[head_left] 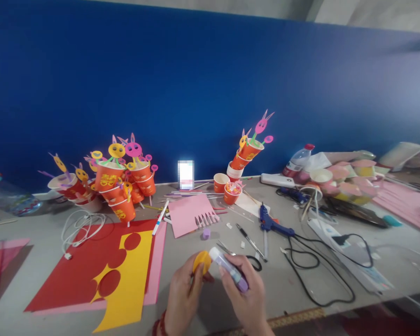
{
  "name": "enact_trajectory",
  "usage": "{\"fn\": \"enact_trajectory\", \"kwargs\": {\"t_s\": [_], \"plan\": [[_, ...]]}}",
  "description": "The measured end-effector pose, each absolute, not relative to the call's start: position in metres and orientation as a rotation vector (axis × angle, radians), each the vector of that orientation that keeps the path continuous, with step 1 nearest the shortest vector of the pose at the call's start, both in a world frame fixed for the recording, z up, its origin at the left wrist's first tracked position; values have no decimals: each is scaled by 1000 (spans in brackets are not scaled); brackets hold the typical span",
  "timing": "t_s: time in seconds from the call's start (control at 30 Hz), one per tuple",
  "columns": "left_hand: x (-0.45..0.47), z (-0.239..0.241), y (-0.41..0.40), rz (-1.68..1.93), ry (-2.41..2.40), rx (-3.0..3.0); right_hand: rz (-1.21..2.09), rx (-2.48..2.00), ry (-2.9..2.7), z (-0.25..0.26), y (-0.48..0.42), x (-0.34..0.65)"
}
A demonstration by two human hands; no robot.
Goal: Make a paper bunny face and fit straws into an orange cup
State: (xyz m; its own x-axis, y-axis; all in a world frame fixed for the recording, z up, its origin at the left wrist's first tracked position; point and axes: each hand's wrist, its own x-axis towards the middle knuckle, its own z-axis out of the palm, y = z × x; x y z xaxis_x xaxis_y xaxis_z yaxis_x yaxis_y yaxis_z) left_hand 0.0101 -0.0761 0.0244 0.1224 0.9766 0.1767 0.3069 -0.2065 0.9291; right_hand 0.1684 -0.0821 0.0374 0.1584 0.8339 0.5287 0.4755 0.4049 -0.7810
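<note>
Between the thumb and fingers of my left hand (186, 291) is a yellow paper disc (202, 262). My right hand (247, 291) grips a glue stick (231, 270) with a purple base, its white end beside the disc's right edge; whether they touch I cannot tell. A small purple cap (206, 234) stands on the table just beyond my hands. Behind the glue stick lie scissors (255, 262), partly hidden, and a pen (251, 241). To the left, a yellow sheet with round cut-outs (129, 280) rests on red paper (73, 270).
Orange paper cups (114, 186) with paper bunny figures stand at the back left, more cups (243, 158) at centre right. A blue glue gun (275, 225) trails a black cord. Right of it are a power strip (350, 256) and a bottle (298, 161). Pink paper (185, 214) lies mid-table.
</note>
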Motion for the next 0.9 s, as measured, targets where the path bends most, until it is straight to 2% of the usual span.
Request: {"fn": "enact_trajectory", "kwargs": {"t_s": [0.7,0.9], "plan": [[15,18,-80,1225,1355,1663,485,-1165,-1531,36,-84,157],[13,16,-80,1184,1287,1610,353,-1244,-1452,35,-84,167]]}}
